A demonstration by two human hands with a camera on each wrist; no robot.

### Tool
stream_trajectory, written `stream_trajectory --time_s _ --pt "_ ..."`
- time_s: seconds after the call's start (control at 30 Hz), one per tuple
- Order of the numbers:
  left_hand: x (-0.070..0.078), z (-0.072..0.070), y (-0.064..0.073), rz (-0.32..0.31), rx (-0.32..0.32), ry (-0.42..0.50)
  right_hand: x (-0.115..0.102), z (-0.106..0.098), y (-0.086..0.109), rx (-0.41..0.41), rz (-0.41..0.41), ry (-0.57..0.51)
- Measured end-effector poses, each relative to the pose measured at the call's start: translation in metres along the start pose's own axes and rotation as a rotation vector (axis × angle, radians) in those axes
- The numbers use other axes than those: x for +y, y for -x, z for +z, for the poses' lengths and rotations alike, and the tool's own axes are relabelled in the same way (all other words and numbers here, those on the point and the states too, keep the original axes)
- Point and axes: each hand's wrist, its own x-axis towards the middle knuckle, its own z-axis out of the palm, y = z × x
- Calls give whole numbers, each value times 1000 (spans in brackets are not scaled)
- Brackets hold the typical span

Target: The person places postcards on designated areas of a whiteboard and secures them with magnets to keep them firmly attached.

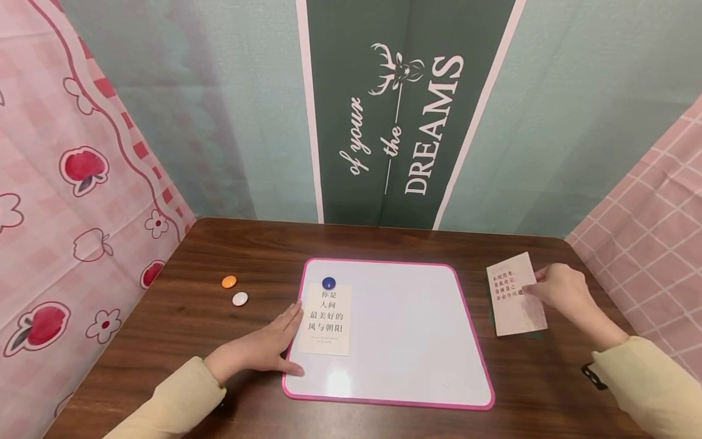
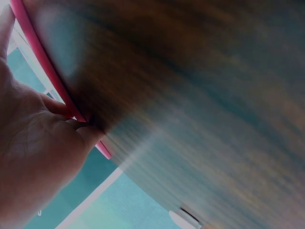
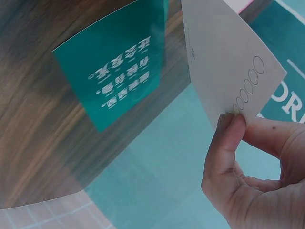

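My right hand [image 1: 562, 289] pinches a cream postcard [image 1: 518, 314] with dark Chinese writing by its right edge, between thumb and fingers. The right wrist view shows the card's back, with a row of small circles, tilted above the table. Lying below it is a green card [image 3: 119, 71] with white writing, mostly hidden in the head view. With fingers straight, my left hand [image 1: 260, 347] rests at the left edge of a pink-rimmed whiteboard [image 1: 406, 329], its thumb over the surface. Another cream card [image 1: 329, 341] lies on the board's left side, a round blue magnet [image 1: 328, 283] at its top.
An orange round piece [image 1: 228, 281] and a white round piece [image 1: 239, 299] sit on the brown wooden table [image 1: 181, 329], left of the board. A green curtain [image 1: 236, 122] hangs behind the table. Pink patterned cloths [image 1: 49, 244] flank both sides.
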Motion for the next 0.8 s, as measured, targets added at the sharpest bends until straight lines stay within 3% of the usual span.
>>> stream_trajectory --time_s 0.4,0.8 --pt "1 -1 0 3 1 6 -30 6 9 -13 -39 -43" --pt "0 0 -1 -9 -1 -1 -59 19 20 43 -138 -96"
